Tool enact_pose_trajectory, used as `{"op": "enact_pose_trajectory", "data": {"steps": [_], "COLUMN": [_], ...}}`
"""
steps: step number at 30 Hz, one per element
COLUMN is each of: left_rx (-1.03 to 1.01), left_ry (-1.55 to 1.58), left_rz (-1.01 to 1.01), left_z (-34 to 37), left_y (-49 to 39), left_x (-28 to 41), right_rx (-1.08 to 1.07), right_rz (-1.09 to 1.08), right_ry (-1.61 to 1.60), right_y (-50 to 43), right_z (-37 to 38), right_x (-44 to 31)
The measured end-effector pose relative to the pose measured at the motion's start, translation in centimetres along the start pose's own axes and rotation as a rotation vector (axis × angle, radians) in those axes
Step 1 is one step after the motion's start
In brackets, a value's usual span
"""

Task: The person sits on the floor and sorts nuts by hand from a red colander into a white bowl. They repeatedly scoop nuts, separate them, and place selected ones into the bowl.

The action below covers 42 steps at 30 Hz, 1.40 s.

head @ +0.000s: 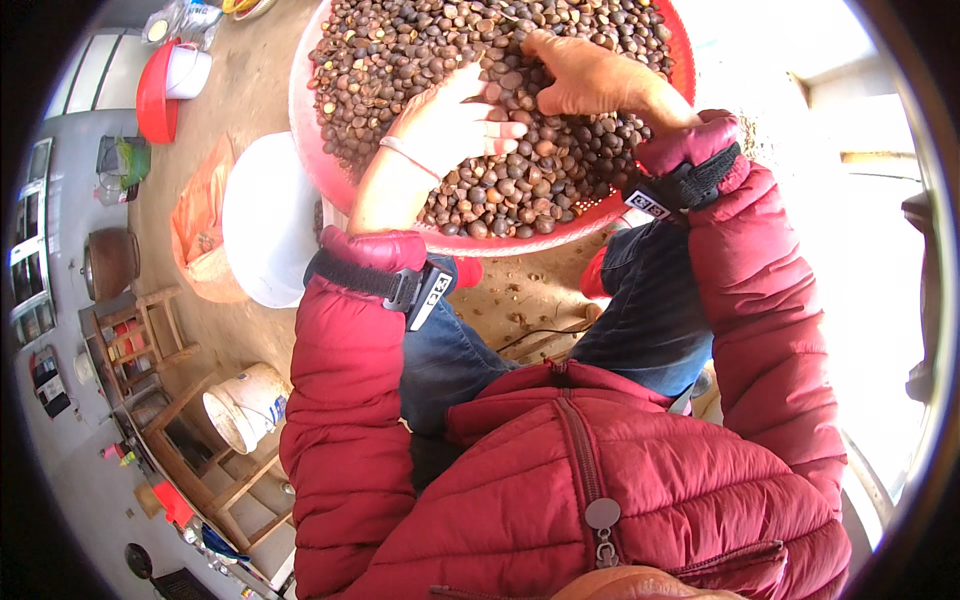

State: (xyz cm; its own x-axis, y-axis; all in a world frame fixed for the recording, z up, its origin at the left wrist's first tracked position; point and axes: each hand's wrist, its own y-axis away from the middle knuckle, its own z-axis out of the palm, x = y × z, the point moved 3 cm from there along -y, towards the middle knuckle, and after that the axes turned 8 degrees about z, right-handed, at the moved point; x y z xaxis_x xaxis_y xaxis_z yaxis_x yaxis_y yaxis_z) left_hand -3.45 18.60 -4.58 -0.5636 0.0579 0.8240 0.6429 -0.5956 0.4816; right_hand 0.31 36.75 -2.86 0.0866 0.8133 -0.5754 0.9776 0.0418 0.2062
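A large red plastic basket [517, 244] with a perforated wall is heaped with round brown seeds or nuts [495, 195]. My left hand [454, 124] lies palm down on the heap, fingers apart and pointing to the right. From the right side my right hand [589, 75] reaches in, its thumb and forefinger spread and touching the seeds. Its other fingers are partly hidden, and I see nothing held in either hand. Dark round seeds lie between the two hands. The basket's far side runs out of view.
Left of the basket stand a white tub [266, 217] and an orange woven sack [202, 225]. Further left are a dirty white bucket [244, 405], a wooden chair [142, 337] and a red basin [154, 97]. My legs [652, 307] flank the basket's near side. Seeds and bits litter the floor [517, 289].
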Motion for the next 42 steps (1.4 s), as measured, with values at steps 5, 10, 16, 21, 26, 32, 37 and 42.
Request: {"op": "enact_pose_trajectory", "data": {"steps": [5,10,16,21,26,32,37,42], "left_rx": [-0.274,-0.02,-0.19,-0.149,-0.029,-0.062,0.283,1.051], "left_ry": [-0.675,0.333,0.637,0.657,0.56,0.965,1.0,1.123], "left_rz": [0.541,0.098,0.12,0.092,0.142,0.288,0.534,0.401], "left_z": [0.7,-0.4,0.8,0.6,-1.4,-8.4,-19.7,-29.7], "left_y": [0.0,-0.4,0.4,0.9,1.1,3.3,8.1,11.9], "left_x": [0.3,-0.6,0.4,1.0,0.8,3.0,4.4,-0.3], "right_rx": [-0.176,-0.063,0.201,0.241,0.175,0.309,0.346,0.339], "right_rz": [-0.097,-0.333,-0.092,0.024,0.141,-0.101,-0.234,-0.245], "right_ry": [-0.316,-0.336,-0.921,-0.798,-0.602,-0.26,-0.145,-0.004], "right_y": [-0.2,1.3,2.4,0.9,-0.3,-1.7,-2.2,-3.0], "right_z": [1.8,0.9,-3.9,-3.2,-1.8,-0.1,0.9,1.7], "right_x": [-3.3,-5.8,-3.3,-0.3,2.7,2.2,0.8,-0.8]}}
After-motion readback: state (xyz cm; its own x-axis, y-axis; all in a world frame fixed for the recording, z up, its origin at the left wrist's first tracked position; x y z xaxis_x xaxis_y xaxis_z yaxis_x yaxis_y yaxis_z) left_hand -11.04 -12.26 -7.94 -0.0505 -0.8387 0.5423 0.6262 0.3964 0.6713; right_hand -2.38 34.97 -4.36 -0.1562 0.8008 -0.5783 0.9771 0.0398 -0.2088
